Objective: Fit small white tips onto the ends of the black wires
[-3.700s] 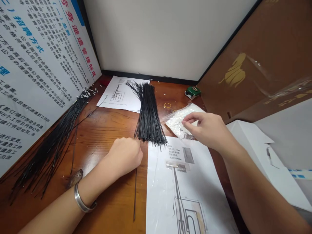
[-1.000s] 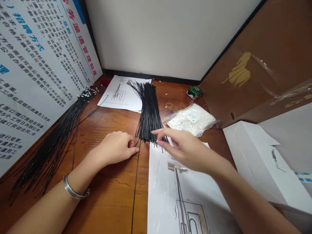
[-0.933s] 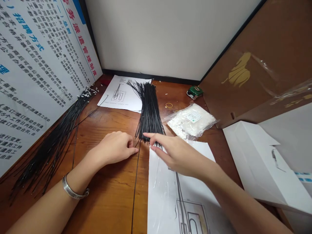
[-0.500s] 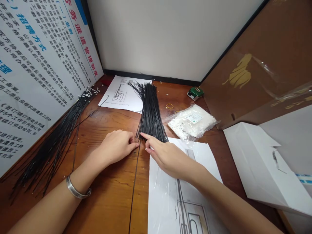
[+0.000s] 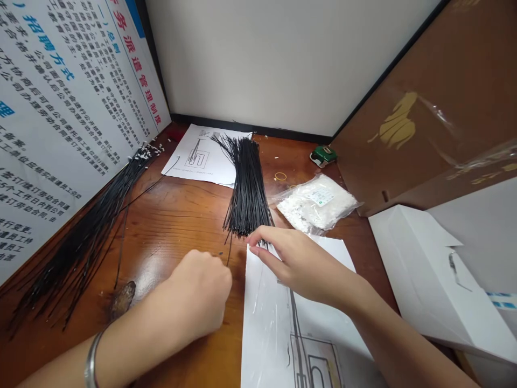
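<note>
My left hand (image 5: 197,293) is closed in a fist over the wooden table, its back toward me and its fingertips hidden. A thin black wire (image 5: 229,254) runs from the near end of the black wire bundle (image 5: 247,188) to this fist. Around the left wrist sits a silver bracelet (image 5: 92,362). My right hand (image 5: 278,250) hovers at the bundle's near end, over a printed drawing sheet (image 5: 266,334). Its index finger and thumb are curved, with tips close together but slightly apart, and nothing visible between them.
More black wires with white tips (image 5: 92,231) lie at the left beside a printed board (image 5: 68,108). Right of the bundle are a clear bag of white pieces (image 5: 323,199), a green tape measure (image 5: 323,155) and a white box (image 5: 432,280). Another drawing sheet (image 5: 205,153) lies behind.
My left hand has drawn back toward me from the bundle and turned into a fist. My right hand has shifted slightly nearer me, its index finger now bent instead of stretched onto the wires.
</note>
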### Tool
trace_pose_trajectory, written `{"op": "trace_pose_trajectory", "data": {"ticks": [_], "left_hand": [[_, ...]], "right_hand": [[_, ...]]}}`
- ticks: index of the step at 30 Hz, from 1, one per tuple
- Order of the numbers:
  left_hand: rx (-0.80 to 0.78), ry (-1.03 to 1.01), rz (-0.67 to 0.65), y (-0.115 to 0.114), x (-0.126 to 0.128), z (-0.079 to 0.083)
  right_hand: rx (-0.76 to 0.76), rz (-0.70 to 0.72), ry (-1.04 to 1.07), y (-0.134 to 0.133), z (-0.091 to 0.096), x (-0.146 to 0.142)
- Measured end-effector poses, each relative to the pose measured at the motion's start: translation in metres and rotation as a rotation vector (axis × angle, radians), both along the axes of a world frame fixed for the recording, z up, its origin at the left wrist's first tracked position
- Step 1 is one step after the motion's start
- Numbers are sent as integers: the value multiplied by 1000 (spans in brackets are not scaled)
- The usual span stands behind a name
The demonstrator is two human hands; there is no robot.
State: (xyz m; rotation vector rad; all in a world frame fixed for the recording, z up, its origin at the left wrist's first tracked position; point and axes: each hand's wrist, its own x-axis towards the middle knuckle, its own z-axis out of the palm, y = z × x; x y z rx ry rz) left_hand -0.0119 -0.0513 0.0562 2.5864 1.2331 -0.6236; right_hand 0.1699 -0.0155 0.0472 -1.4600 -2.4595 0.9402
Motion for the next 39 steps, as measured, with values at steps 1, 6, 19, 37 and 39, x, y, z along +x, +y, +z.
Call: {"op": "trace_pose_trajectory", "data": {"ticks": [1,6,19,37,39], "left_hand": [[-52,27,-10,-1,-3,4],[-59,5,72,5,-11,11],[146,-245,168,2,-2,2],[-128,-867,630,27,-20,17],[-195,-1047,716,30,-16,11]], "right_hand": [[-9,4,-15,0,1,1],[-21,15,-34,-2,6,4],[-401,-158,341,-2,-1,-6],[-622,-234,725,-7,-4,-18],[-662,-205,735,-12,-9,-23]]}}
